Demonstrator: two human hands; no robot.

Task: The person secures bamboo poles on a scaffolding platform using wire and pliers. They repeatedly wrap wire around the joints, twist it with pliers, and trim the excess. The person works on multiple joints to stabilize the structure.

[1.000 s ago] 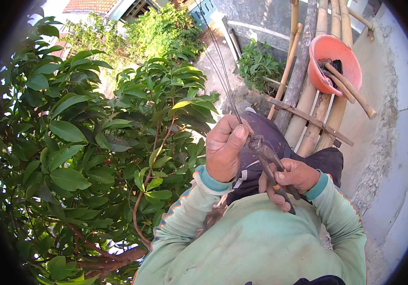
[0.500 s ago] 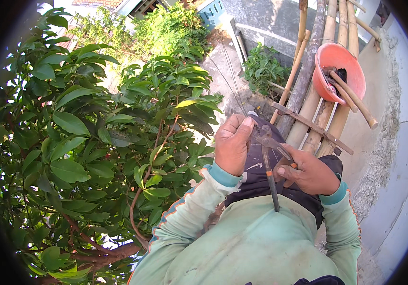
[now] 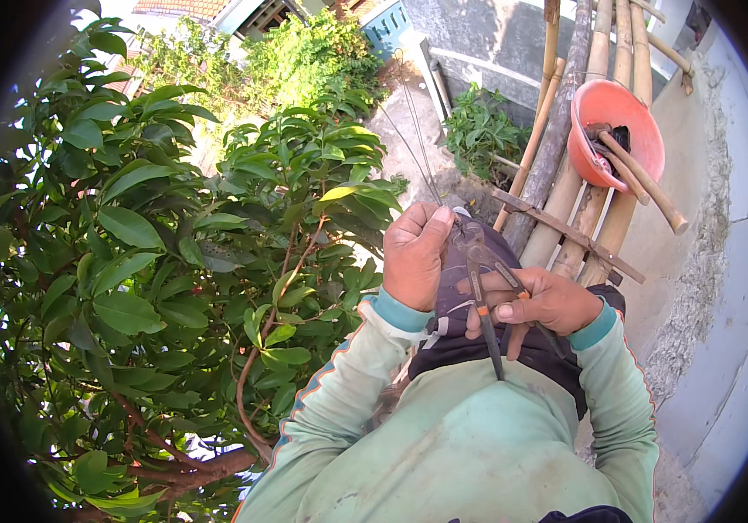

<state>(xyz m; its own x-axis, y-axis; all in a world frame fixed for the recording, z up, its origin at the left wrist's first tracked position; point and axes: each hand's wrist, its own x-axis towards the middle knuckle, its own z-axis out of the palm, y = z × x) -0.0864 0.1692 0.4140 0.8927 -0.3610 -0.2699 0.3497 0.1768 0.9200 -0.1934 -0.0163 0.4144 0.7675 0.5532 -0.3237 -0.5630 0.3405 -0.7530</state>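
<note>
My left hand [image 3: 413,258] is closed, thumb and fingers pinching thin dark wire [image 3: 416,126], whose long strands stretch away beyond the fingertips. Beside those fingertips is the head of a pair of old metal pincers [image 3: 476,269]; whether its jaws grip the wire is hard to make out. My right hand [image 3: 541,305] holds the pincers by the handles, with some fingers reaching between them. The handles are spread apart, with orange bands and dark ends. One handle end touches or overlaps the front of my pale green shirt [image 3: 444,436].
Bamboo poles [image 3: 601,52] run away at the right, with a thin wooden crosspiece [image 3: 570,234] over them. An orange-pink basin [image 3: 596,105] on the poles holds wooden-handled tools. Leafy branches [image 3: 130,288] fill the left; a rough-edged wall [image 3: 740,288] stands at the far right.
The pincers have turned slightly, and their handles lie farther left. My right-hand fingers have shifted from around one handle to reaching between both. My left hand keeps pinching the wire.
</note>
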